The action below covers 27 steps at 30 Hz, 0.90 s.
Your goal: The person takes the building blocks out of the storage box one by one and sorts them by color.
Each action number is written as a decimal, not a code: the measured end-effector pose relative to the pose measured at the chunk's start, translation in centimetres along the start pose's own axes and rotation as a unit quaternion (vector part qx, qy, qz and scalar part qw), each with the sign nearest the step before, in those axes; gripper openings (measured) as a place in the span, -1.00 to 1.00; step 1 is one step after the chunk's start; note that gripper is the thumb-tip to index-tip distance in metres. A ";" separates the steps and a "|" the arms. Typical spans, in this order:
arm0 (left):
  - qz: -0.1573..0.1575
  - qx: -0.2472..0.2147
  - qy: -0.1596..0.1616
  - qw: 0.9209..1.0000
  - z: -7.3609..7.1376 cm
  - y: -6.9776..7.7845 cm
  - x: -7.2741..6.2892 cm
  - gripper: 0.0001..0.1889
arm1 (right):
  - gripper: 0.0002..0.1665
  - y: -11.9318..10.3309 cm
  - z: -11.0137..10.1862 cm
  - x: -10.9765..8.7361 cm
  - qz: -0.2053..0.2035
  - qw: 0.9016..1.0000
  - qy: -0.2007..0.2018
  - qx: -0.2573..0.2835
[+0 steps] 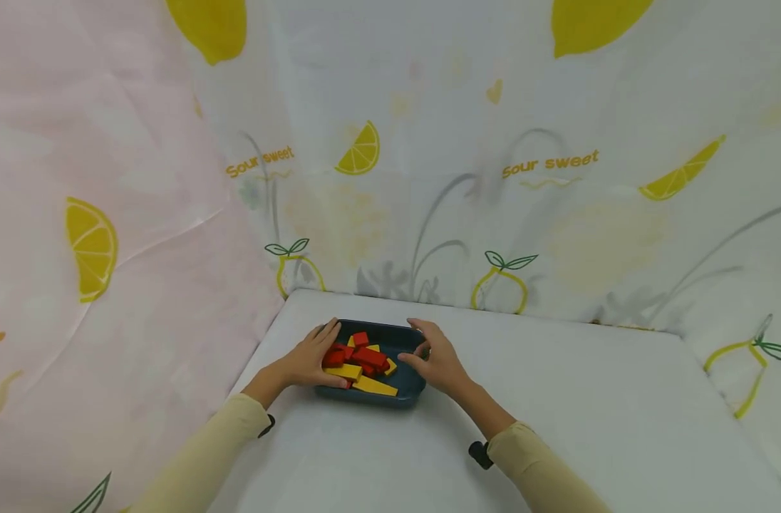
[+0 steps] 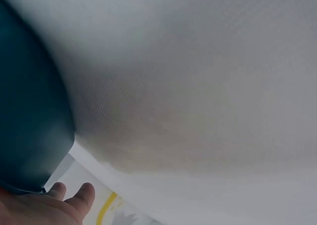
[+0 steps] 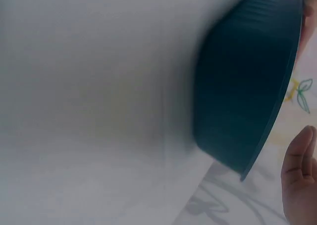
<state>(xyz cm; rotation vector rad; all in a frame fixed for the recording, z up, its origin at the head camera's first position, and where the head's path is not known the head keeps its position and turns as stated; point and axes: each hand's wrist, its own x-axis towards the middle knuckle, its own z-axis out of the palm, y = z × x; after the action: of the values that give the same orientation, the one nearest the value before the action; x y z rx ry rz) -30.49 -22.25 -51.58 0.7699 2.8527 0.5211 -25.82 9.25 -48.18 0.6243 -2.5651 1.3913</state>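
A dark teal rectangular tray [image 1: 411,388] stands on the white table, holding several red and yellow blocks [image 1: 368,356] heaped toward its left and middle. My left hand [image 1: 310,360] lies over the tray's left end, fingers spread toward the back rim and thumb near the front rim, beside the blocks. At the right end, my right hand [image 1: 438,360] hovers by the rim, thumb and fingers apart with nothing between them. The right wrist view shows the fingers [image 3: 299,160] apart from the tray's side [image 3: 242,86]. Only fingertips of the left hand show in the left wrist view.
White cloth covers the table [image 1: 557,413], which runs on to the right of the tray. A lemon-print curtain [image 1: 429,142] rises behind it, and a pinkish curtain [image 1: 140,285] stands close on the left.
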 end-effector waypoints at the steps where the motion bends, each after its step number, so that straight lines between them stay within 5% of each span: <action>1: 0.000 -0.003 0.002 1.000 0.0 0.0 0.1 0.35 | -0.16 -0.3 0.5 0.3 0.002 1.000 -0.006 0.013; 12: 0.006 -0.028 0.025 0.999 0.0 0.2 -0.1 0.32 | -0.28 -0.5 5.1 2.9 0.095 0.989 -0.043 0.108; 22: 0.020 -0.055 0.041 0.997 0.4 -0.2 -0.3 0.29 | -0.38 0.3 6.4 4.0 0.206 0.971 -0.054 0.108; 27: 0.023 -0.054 0.040 0.998 0.3 -0.3 -0.1 0.27 | -0.46 0.4 6.4 4.3 0.216 0.969 -0.067 0.098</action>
<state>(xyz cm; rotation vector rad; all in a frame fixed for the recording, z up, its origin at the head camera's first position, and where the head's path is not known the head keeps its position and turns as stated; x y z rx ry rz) -30.49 -22.46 -51.97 0.8138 2.8566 0.7200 -29.45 2.93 -50.64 0.1892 -2.8096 1.8063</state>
